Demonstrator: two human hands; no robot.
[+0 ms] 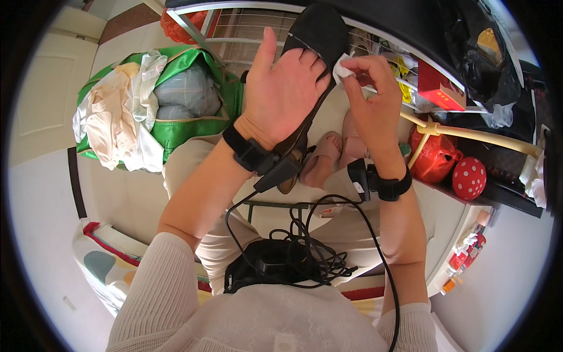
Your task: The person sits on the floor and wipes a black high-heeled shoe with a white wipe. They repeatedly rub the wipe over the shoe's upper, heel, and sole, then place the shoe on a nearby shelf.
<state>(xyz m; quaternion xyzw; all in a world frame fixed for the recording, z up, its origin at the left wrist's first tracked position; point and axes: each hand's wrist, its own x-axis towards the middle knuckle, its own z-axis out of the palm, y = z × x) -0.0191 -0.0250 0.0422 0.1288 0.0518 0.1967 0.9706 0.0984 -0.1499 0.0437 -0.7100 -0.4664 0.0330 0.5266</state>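
Observation:
A black shoe (318, 32) is held up in front of me, toe pointing away. My left hand (287, 94) lies palm up on it, its fingertips tucked under the shoe's upper and its thumb sticking out to the left. Pinched in my right hand (372, 88) is a crumpled white tissue (342, 69), which touches the right side of the shoe close to the toe part. The lower part of the shoe is partly hidden by my left hand and wrist. Black straps with small boxes circle both my wrists.
A green bag (234, 97) overflowing with clothes stands at the left. Ahead is a metal rack (234, 41); a red box (437, 85) sits on it at the right. A red polka-dot ball (469, 178) lies right. Black cables (316, 252) coil on my lap, one running to each wrist.

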